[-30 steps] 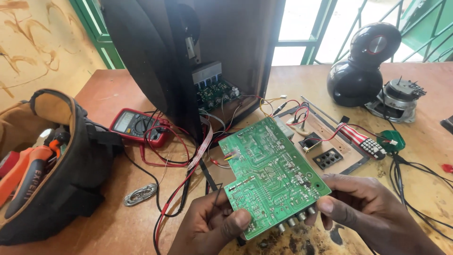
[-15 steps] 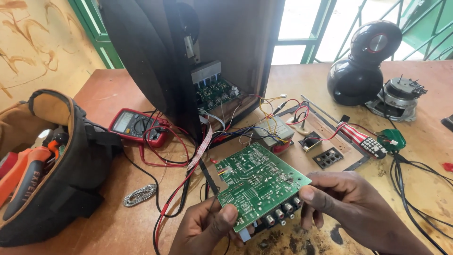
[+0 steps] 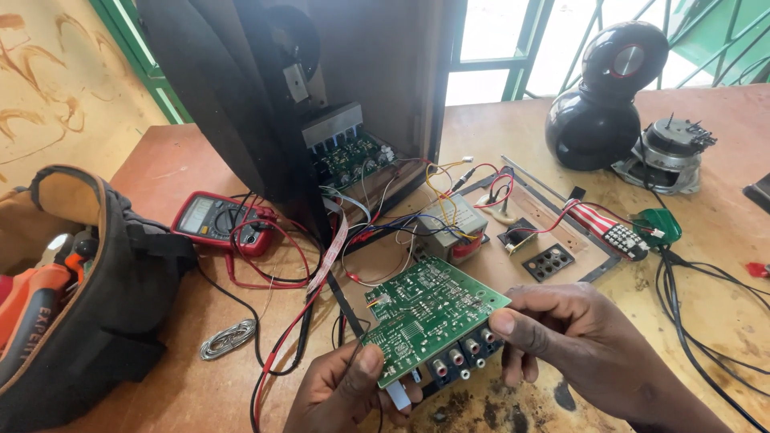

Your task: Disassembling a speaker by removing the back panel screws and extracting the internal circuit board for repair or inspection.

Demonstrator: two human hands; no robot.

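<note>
A worn wooden table (image 3: 722, 240) stands before green-framed windows, its near edge stained dark. Low over that edge, the left hand (image 3: 341, 393) comes up from below with the palm turned upward, its thumb pressed on the lower left corner of a green circuit board (image 3: 429, 317) and its fingers curled beneath. The right hand (image 3: 577, 337) reaches in from the lower right, back of the hand up, thumb on the board's right corner and fingers folded under the edge; both hands are closed on the board in a pinch. The board is held tilted just above the table, solder side up, with a row of round red and white jacks (image 3: 461, 357) along its near edge.

Beyond the board, red, black and white wires (image 3: 321, 265) run to an open dark speaker cabinet (image 3: 265, 104) with an amplifier board inside it. A small transformer (image 3: 453, 232) sits just behind the held board. To the left lie a red multimeter (image 3: 220, 220), a coiled cable (image 3: 228, 338) and a black tool bag (image 3: 88, 305). To the right stand a round black speaker (image 3: 605, 96) and a bare speaker driver (image 3: 666, 152).
</note>
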